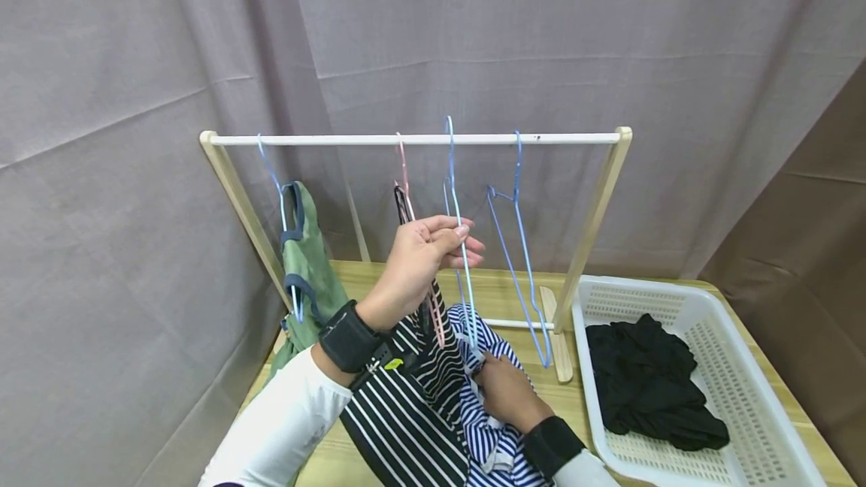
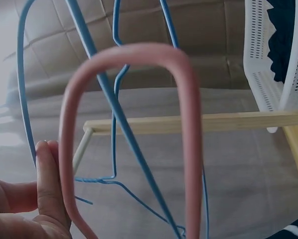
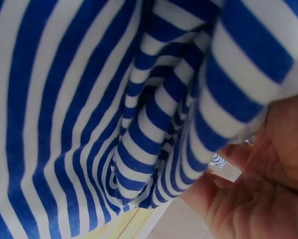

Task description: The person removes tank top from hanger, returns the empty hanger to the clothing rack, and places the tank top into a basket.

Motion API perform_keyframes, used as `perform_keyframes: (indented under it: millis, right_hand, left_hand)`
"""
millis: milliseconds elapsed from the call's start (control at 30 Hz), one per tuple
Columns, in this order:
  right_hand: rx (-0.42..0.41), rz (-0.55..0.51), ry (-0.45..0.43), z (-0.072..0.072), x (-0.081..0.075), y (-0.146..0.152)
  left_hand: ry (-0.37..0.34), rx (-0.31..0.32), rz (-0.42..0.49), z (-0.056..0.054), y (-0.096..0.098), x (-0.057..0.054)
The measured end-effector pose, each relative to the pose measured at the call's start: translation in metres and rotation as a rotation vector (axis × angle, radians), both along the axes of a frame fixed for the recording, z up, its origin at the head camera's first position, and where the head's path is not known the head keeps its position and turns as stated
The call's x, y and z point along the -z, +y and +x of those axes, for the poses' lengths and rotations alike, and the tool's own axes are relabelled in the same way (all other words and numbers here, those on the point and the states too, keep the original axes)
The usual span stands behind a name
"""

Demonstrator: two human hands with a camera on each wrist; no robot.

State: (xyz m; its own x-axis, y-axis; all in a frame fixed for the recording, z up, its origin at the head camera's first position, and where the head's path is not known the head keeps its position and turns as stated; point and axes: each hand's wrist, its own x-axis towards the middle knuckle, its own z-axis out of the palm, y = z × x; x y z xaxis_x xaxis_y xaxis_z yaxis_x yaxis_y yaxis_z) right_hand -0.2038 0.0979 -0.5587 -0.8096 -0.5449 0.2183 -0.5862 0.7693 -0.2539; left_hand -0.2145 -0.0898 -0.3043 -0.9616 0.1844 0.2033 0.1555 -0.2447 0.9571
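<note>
My left hand (image 1: 422, 250) pinches one side of a light blue hanger (image 1: 455, 186) between thumb and fingers, and the hook stands at the white rail. Lower down, my right hand (image 1: 504, 389) grips a blue-and-white striped garment (image 3: 44, 124) near the hanger's lower end. Bunched folds of that cloth fill most of the right wrist view. Just left of it, a black-and-white striped garment (image 1: 399, 412) hangs on a pink hanger (image 1: 405, 171). In the left wrist view, the pink hanger's rounded end (image 2: 134, 52) crosses in front of my left fingers (image 2: 47, 179).
The rack's white rail (image 1: 325, 140) runs across wooden side posts (image 1: 591, 224). A green garment (image 1: 307, 246) hangs at the left; a bare blue hanger (image 1: 524, 246) hangs at the right. Beside the rack, a white basket (image 1: 737, 344) holds black cloth (image 1: 649, 382).
</note>
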Motion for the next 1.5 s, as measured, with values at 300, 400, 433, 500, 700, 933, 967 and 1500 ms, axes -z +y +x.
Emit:
perform_keyframes:
  millis: [300, 400, 433, 500, 700, 933, 967, 1500]
  right_hand:
    - [0.023, 0.015, -0.034, -0.001, -0.001, -0.001]
    - [0.012, 0.03, -0.019, -0.002, 0.0, 0.0]
    - [0.011, 0.036, -0.016, -0.002, 0.001, 0.0]
    - [0.011, 0.039, -0.021, -0.002, 0.002, 0.0]
    - [0.047, 0.023, -0.09, -0.002, 0.002, -0.001]
    - [0.088, 0.036, -0.159, -0.001, 0.001, -0.001]
    - [0.09, 0.039, -0.161, -0.001, 0.0, -0.001]
    - [0.089, 0.021, -0.156, 0.002, 0.0, -0.001]
  left_hand:
    - [-0.061, 0.009, -0.042, 0.001, -0.002, -0.003]
    - [-0.081, 0.009, -0.07, 0.001, -0.003, -0.004]
    - [-0.089, 0.011, -0.079, 0.001, -0.003, -0.005]
    - [-0.104, 0.018, -0.1, 0.001, -0.003, -0.005]
    - [-0.111, 0.039, -0.158, 0.0, -0.003, -0.005]
    - [-0.112, 0.035, -0.203, 0.001, -0.004, -0.007]
    - [-0.114, 0.031, -0.224, 0.001, -0.004, -0.008]
    - [0.073, -0.158, -0.656, 0.044, -0.007, -0.017]
